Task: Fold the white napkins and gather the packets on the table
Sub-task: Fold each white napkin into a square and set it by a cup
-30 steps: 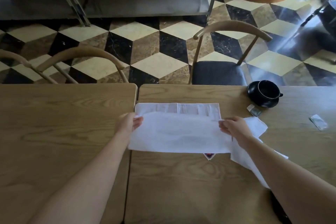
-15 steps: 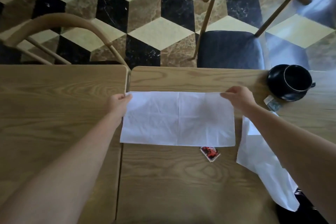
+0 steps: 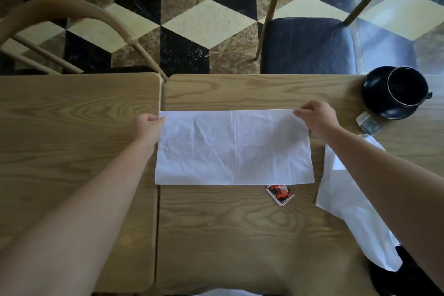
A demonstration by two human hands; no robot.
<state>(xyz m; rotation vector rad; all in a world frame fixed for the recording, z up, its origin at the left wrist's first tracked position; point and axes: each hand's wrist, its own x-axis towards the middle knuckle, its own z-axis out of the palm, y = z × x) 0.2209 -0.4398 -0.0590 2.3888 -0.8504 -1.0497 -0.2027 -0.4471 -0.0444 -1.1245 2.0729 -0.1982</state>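
Right, from the head camera: the napkin (image 3: 234, 148) lies flat in a long rectangle across the right-hand table (image 3: 240, 235), its left end just reaching the seam where the two tables meet. The left hand (image 3: 147, 126) pinches the far left corner, fingers closed on the cloth; the right hand (image 3: 317, 119) pinches the far right corner the same way. A second napkin (image 3: 346, 202) sprawls unfolded under the right forearm and droops over the near edge. A red packet (image 3: 280, 194) peeks out from beneath the folded napkin's near edge, and a greenish packet (image 3: 367, 124) sits just beside the black cup (image 3: 406, 86) on its saucer.

Now the risks, as I judge them: if the next fold gets pressed down, that red packet could leave a lump or get dragged along inside. The right forearm rests on the loose napkin, so a sweep of that arm might pull it off the table. And the cup is near enough to the right hand to be clipped on a reach for the green packet.
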